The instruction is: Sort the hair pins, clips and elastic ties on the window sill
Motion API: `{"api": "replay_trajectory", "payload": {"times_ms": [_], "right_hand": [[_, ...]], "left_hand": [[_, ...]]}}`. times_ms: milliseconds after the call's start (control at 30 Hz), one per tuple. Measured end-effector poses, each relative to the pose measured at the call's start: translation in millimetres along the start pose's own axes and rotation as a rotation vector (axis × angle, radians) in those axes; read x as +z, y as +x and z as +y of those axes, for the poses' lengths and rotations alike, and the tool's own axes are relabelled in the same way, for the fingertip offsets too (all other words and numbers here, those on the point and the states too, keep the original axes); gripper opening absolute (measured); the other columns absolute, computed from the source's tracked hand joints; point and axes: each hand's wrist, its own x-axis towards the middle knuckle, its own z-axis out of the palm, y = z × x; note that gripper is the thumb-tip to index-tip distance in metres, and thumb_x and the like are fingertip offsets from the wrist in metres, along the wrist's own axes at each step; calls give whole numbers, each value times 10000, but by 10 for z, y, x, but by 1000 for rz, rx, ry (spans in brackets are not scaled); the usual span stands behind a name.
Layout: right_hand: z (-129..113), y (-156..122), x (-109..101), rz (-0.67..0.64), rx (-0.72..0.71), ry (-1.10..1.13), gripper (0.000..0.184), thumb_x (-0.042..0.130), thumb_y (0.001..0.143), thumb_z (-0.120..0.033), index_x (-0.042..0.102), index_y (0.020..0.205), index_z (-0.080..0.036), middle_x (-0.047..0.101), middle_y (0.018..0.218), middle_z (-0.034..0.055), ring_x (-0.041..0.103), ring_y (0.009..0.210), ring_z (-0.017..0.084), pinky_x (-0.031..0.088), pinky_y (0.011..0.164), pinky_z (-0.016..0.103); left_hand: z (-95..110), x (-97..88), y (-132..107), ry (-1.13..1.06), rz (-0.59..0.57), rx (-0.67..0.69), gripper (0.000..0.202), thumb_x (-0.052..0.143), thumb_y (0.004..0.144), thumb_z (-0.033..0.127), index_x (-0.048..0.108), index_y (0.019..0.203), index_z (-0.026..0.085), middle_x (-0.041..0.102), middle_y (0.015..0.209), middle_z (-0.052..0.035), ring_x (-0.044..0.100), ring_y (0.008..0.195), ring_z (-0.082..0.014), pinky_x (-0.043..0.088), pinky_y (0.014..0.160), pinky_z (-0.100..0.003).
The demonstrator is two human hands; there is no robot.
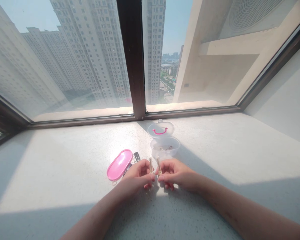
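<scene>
My left hand [141, 175] pinches a slim gold-coloured hair clip [151, 165] between thumb and fingers. A similar gold-coloured hair clip [159, 166] is held the same way in my right hand [173, 173]. Both clips stand roughly upright, side by side with a small gap between them. Just beyond the hands is a clear plastic box [165, 151] with a few small items on its bottom. Its clear lid [161, 130], with a pink handle, is swung back towards the window. Left of my left hand lies a black snap hair clip [137, 156], partly behind the fingers.
A pink oval tray [120, 164] lies to the left, with small dark items and thin bands along its right edge, partly hidden by my left hand. The speckled white sill [65, 176] ends at a dark window frame [137, 116]. A white wall [285, 90] borders the right side.
</scene>
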Motion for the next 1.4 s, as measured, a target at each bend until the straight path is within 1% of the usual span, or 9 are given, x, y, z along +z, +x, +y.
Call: {"api": "replay_trajectory", "payload": {"times_ms": [233, 400, 567, 700, 900, 1033, 1200, 1400], "right_hand": [[-5, 5, 0, 1, 14, 18, 246, 723, 691, -288, 604, 835, -128, 572, 605, -13, 551, 495, 92, 401, 414, 174], [-9, 0, 2, 9, 19, 14, 248, 724, 692, -292, 608, 838, -127, 572, 600, -13, 552, 495, 95, 406, 417, 179], [1, -1, 1, 9, 5, 12, 223, 717, 696, -280, 608, 822, -131, 575, 596, -16, 554, 492, 91, 407, 416, 175], [-3, 6, 5, 2, -1, 22, 224, 716, 705, -284, 603, 819, -128, 572, 597, -15, 552, 486, 89, 403, 411, 173], [-16, 8, 15, 1, -5, 68, 288, 723, 715, -298, 565, 891, -134, 584, 635, -13, 553, 489, 85, 408, 414, 168], [-12, 1, 13, -2, -18, 73, 284, 740, 697, -293, 534, 824, -145, 583, 633, -12, 557, 498, 89, 407, 412, 168], [22, 10, -1, -46, -55, 62, 267, 712, 723, -273, 579, 903, -128, 563, 621, -20, 524, 484, 74, 398, 407, 159], [28, 17, -9, -36, -34, 43, 277, 715, 705, -292, 587, 891, -130, 559, 603, -22, 526, 483, 83, 397, 407, 166]], "left_hand": [[-10, -10, -1, 8, -6, -4, 232, 682, 771, 241, 460, 754, 175, 513, 671, 34, 497, 541, -81, 392, 524, -231], [-14, -13, 2, 6, -2, -18, 253, 700, 751, 253, 458, 746, 179, 528, 672, 30, 494, 534, -80, 395, 525, -232], [-18, -10, 2, 5, 3, -15, 269, 708, 742, 273, 455, 737, 179, 511, 659, 34, 493, 532, -83, 400, 521, -233], [-21, -12, 1, 23, 18, -11, 249, 706, 745, 259, 472, 749, 174, 507, 677, 34, 495, 543, -80, 394, 522, -226], [-7, -12, -3, 40, 4, 2, 216, 673, 773, 217, 464, 747, 173, 486, 668, 43, 495, 552, -84, 388, 517, -231], [-19, -16, -6, 54, -4, 1, 194, 656, 786, 201, 467, 757, 172, 495, 668, 38, 495, 560, -87, 395, 524, -237], [-47, -27, 1, 57, 2, -2, 182, 655, 787, 201, 476, 776, 172, 499, 682, 35, 511, 566, -90, 399, 525, -235], [-53, -31, 4, 53, -1, -3, 185, 649, 789, 204, 467, 775, 174, 490, 691, 35, 509, 568, -89, 403, 523, -231]]}}
